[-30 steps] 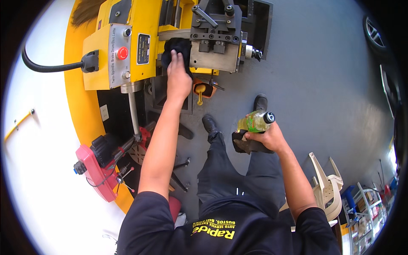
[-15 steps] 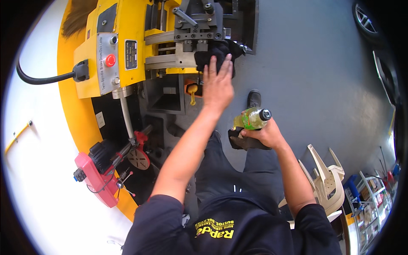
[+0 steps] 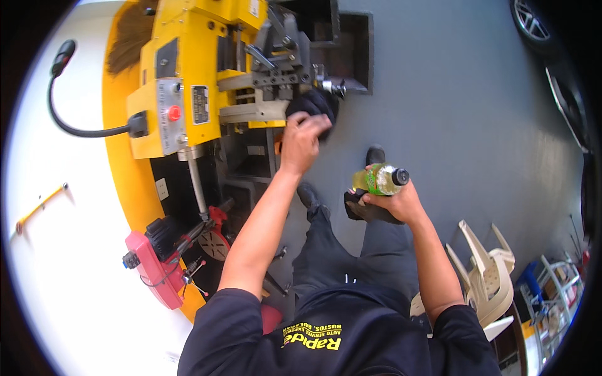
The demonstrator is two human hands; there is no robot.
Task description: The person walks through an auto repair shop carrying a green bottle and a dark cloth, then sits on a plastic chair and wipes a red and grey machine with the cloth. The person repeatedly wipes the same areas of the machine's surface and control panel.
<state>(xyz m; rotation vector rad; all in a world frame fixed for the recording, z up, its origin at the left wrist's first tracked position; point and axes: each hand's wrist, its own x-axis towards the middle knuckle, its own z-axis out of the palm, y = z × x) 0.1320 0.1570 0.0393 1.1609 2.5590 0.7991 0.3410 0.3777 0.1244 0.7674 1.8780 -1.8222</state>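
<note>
Head camera view: the person's left hand point(image 3: 301, 143), its bent fingers blurred, is over a bunched black cloth point(image 3: 318, 103) at the near right end of the yellow, grey-railed metal lathe point(image 3: 143, 143); I cannot tell whether it pinches the cloth or only presses it. Held well apart from that, over the lap, the right hand point(image 3: 398, 202) is wrapped around a clear plastic bottle point(image 3: 379, 180) with a black cap and green label, tilted cap-end rightward, yellow-green liquid showing inside. Some dark crumpled material point(image 3: 356, 207) sits just under the bottle, against that hand. Beyond the lathe's end stands an open dark metal tray point(image 3: 369, 53); an orange container point(image 3: 278, 145) peeks out beside the left hand, its contents hidden.
</note>
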